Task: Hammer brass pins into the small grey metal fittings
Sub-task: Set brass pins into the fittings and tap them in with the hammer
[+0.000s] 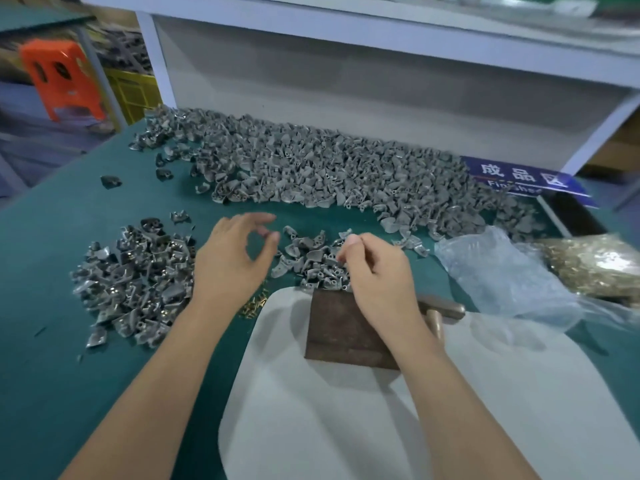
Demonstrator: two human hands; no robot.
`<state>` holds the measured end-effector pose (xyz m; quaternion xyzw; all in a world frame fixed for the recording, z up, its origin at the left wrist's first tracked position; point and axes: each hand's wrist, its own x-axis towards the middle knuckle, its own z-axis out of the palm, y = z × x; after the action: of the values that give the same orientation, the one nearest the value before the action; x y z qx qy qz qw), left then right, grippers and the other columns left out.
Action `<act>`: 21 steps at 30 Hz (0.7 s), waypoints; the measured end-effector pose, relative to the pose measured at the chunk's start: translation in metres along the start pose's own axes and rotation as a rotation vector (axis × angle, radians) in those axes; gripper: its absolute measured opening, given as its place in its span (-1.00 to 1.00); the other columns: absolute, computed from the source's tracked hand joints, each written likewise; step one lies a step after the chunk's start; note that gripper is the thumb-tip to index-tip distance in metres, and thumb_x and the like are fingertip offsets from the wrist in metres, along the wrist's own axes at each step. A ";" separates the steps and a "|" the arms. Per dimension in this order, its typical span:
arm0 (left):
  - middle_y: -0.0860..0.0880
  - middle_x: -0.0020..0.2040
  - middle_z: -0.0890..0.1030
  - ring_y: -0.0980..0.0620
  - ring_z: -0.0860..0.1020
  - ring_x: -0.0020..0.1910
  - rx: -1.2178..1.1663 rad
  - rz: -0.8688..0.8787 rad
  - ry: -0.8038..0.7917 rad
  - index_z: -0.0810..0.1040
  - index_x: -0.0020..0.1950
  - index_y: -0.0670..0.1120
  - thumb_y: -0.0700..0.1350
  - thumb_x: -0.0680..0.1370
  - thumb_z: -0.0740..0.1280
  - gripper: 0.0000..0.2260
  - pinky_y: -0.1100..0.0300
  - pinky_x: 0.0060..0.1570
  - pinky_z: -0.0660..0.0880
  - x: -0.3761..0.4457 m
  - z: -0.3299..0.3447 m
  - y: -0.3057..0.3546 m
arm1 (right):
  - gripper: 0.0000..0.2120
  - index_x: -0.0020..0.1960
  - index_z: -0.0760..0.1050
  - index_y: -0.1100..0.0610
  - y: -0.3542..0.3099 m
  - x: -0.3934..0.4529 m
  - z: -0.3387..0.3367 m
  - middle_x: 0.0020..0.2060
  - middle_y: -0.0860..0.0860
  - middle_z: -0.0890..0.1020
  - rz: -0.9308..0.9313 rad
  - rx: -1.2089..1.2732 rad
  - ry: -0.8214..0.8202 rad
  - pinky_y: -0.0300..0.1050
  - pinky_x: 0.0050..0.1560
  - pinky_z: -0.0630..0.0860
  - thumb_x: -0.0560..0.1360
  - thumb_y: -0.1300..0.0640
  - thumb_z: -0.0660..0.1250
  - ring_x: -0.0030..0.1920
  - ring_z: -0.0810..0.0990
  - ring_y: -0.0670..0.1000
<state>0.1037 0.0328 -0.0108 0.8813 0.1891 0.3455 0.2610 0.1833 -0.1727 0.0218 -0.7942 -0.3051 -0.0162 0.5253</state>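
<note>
Rusty steel block [343, 330] on white pad, hammer [441, 311] beside it. Right hand [377, 271] curled, seemingly pinching a fitting; left hand [235, 258] loose, holding nothing. Brass pins [254, 304] light, slippery: pinch mid-shank. Grey fittings [311, 254] rigid, heaped beyond.

head view | from above | faces forward-down | near table [52, 237]

Left hand [235, 258] loosely spread; right hand [374, 268] curled.

Both hands over the grey fittings [315, 252]!
Left hand [232, 258] hovers loose; right hand [372, 268] pinches among them above the brown block [341, 332].
</note>
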 end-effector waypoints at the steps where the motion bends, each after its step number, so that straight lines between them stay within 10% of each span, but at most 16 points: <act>1: 0.25 0.02 0.55 0.16 0.42 0.04 0.043 0.088 -0.081 0.52 0.34 0.13 0.09 0.61 0.36 -0.70 0.08 0.01 0.43 -0.001 0.001 -0.003 | -0.70 -0.15 0.62 0.13 -0.001 0.001 -0.001 -0.32 0.02 0.61 0.000 -0.008 0.016 -0.12 -0.21 0.43 0.70 0.11 0.25 -0.26 0.56 -0.02; 8: 0.14 0.20 0.54 0.00 0.41 0.23 0.149 0.201 -0.278 0.44 0.45 0.14 0.09 0.56 0.40 -0.54 0.05 0.18 0.30 -0.001 0.003 0.004 | -0.83 -0.02 0.72 -0.12 0.005 0.007 -0.005 -0.14 -0.19 0.74 0.149 0.200 0.192 -0.29 -0.06 0.53 0.60 0.15 0.44 -0.16 0.65 -0.20; 21: 0.14 -0.01 0.55 0.05 0.41 0.04 0.069 0.337 -0.460 0.65 0.04 0.13 0.08 0.47 0.50 -0.83 -0.03 0.11 0.45 -0.007 -0.001 0.022 | -0.71 -0.10 0.71 -0.32 0.009 0.010 -0.006 -0.26 -0.20 0.70 0.251 0.283 0.253 -0.08 -0.15 0.51 0.59 0.09 0.44 -0.30 0.54 -0.13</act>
<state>0.1013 0.0123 -0.0008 0.9639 -0.0124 0.1682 0.2059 0.1979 -0.1751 0.0200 -0.7358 -0.1351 -0.0071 0.6635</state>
